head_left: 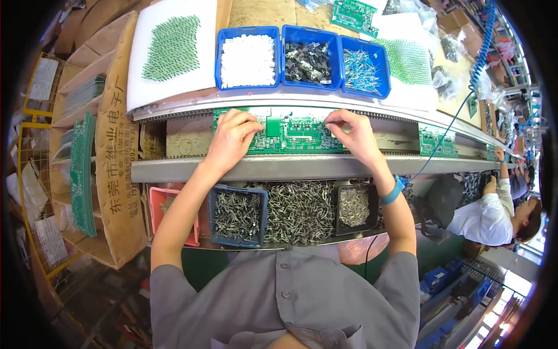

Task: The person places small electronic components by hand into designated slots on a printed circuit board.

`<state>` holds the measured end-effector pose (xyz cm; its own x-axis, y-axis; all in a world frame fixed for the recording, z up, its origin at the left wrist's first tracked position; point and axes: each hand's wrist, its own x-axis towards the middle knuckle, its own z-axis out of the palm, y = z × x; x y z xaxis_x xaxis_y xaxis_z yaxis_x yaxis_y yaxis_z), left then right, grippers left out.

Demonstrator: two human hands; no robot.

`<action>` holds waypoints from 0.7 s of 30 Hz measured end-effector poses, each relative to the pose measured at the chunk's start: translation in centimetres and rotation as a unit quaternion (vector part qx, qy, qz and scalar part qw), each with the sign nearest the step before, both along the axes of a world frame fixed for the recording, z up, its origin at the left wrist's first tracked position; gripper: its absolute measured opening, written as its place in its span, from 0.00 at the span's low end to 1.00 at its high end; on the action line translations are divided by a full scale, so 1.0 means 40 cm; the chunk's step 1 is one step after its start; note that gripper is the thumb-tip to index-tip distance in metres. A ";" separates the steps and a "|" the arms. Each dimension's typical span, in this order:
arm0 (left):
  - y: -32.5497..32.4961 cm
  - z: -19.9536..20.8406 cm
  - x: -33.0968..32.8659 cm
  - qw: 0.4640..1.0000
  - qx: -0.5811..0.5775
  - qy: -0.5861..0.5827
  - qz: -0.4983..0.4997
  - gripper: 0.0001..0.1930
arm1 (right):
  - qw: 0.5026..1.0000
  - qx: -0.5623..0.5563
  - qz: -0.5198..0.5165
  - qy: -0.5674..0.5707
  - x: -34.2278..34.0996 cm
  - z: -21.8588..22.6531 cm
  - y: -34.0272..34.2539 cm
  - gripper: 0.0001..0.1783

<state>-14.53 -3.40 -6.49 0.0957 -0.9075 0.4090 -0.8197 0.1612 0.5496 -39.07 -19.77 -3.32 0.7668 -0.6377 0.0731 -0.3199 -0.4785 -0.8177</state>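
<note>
A green circuit board [296, 143] lies in the conveyor track in front of me, with small parts standing on it. Over its left portion my left hand [232, 132] is closed, thumb and fingertips pinched together. My right hand [356, 135], also pinched, is at the board's right end, and a blue strap [393, 191] circles that wrist. Whatever is between the fingertips of either hand is too small to make out. Beyond the track stand blue bins of white parts [248, 61], dark parts [308, 63] and blue-bodied leaded components [361, 71].
Near me are loose metal-leaded parts [299, 212], a dark blue bin [237, 239], a red bin [189, 235] and a black bin [356, 224]. A cardboard box [119, 174] of boards stands left. Another board [437, 141] is farther right. A coiled blue cord [481, 58] hangs there; a co-worker [485, 218] sits beyond.
</note>
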 end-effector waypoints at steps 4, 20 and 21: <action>-0.002 -0.001 0.002 1.000 -0.009 0.020 -0.004 0.07 | 1.000 0.002 0.005 0.008 0.002 -0.005 -0.003 0.06; 0.003 0.002 0.003 0.999 -0.004 0.033 0.003 0.07 | 1.000 -0.013 0.010 0.001 0.005 -0.008 -0.005 0.05; 0.002 0.002 0.002 1.000 -0.004 0.031 0.003 0.07 | 1.000 -0.013 0.010 0.001 0.005 -0.009 -0.005 0.05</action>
<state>-14.43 -3.31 -6.42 0.1257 -0.9038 0.4090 -0.7855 0.1611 0.5976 -38.88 -19.99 -3.69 0.7800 -0.6196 0.0878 -0.3115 -0.5061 -0.8043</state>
